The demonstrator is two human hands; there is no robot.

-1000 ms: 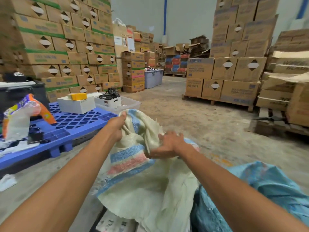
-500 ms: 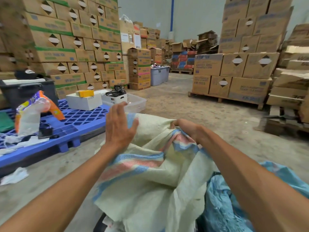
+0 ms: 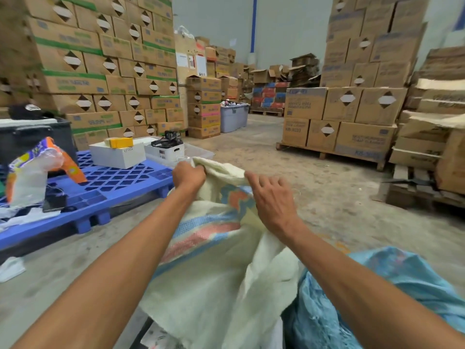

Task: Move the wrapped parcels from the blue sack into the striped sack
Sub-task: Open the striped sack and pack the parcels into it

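Note:
The striped sack [image 3: 214, 260], cream woven cloth with blue and pink bands, lies crumpled in front of me on the floor. My left hand [image 3: 187, 176] is clenched on its far top edge. My right hand [image 3: 270, 200] rests on the sack's rim with fingers spread, holding nothing. The blue sack [image 3: 377, 285] bulges at the lower right, partly behind my right forearm. A white wrapped parcel [image 3: 156, 336] peeks out under the striped sack at the bottom edge.
A blue plastic pallet [image 3: 105, 182] at left carries white boxes [image 3: 118, 153], a black bin and an orange plastic bag [image 3: 32, 170]. Stacked cartons wall the left side and stand on wooden pallets [image 3: 332, 152] at right. Bare concrete floor runs down the middle aisle.
My left hand, open half a second ago, has closed on the sack's top edge. My right hand has let go of the rim and opened its fingers over it.

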